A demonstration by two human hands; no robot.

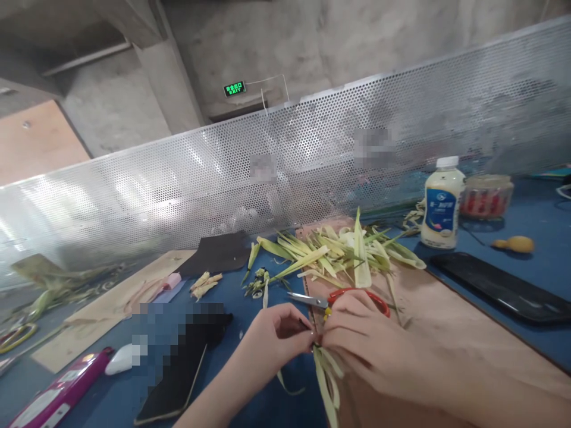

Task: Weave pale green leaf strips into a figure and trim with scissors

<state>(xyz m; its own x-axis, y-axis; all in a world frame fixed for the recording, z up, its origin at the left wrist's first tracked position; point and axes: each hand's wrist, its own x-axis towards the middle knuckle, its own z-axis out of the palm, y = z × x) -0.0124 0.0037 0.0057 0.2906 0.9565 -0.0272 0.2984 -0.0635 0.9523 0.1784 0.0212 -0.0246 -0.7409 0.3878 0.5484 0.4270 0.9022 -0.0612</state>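
Observation:
A small bunch of pale green leaf strips (328, 380), like corn husk, hangs below my fingertips. My left hand (276, 339) pinches its top between thumb and forefinger. My right hand (361, 333) closes on the same spot from the other side, and the two hands almost touch. The exact grip point is hidden by my fingers. Just beyond my right hand lie scissors (316, 302) with red handles, partly covered by the hand, their blades toward the left. A heap of cut husk strips (330, 252) lies past them on the brown board (450, 315).
At right stand a white-capped bottle (441, 208) and a jar (487, 196), near a black phone (499, 285). Leftward lie a black case (178, 368), a purple tool (62, 392) and a small husk bundle (206, 285). A perforated metal screen (200, 184) bounds the blue table.

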